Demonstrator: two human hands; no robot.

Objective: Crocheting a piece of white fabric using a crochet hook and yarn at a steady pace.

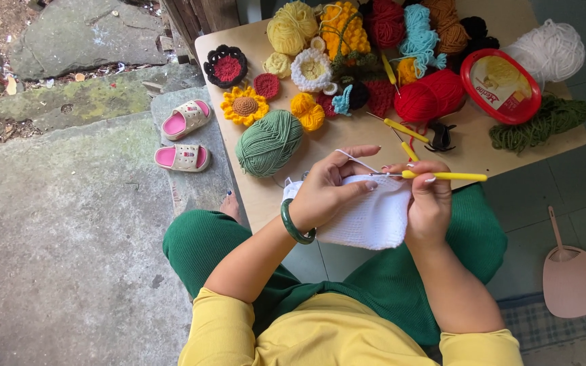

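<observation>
Gripping a yellow crochet hook [442, 176], the right hand [428, 203] works the sizeable white crocheted panel [371, 217] pinched by the left hand [323, 193] at the table's near edge [266, 203]; yarn still attached.

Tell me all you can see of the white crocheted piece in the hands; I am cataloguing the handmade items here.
The white crocheted piece is a soft, roughly rectangular yarn panel with a fine, even stitch texture. It hangs over the table edge above the lap. The left hand grips its upper left part; the right hand holds its right edge and a yellow-handled crochet hook at its top.
</observation>
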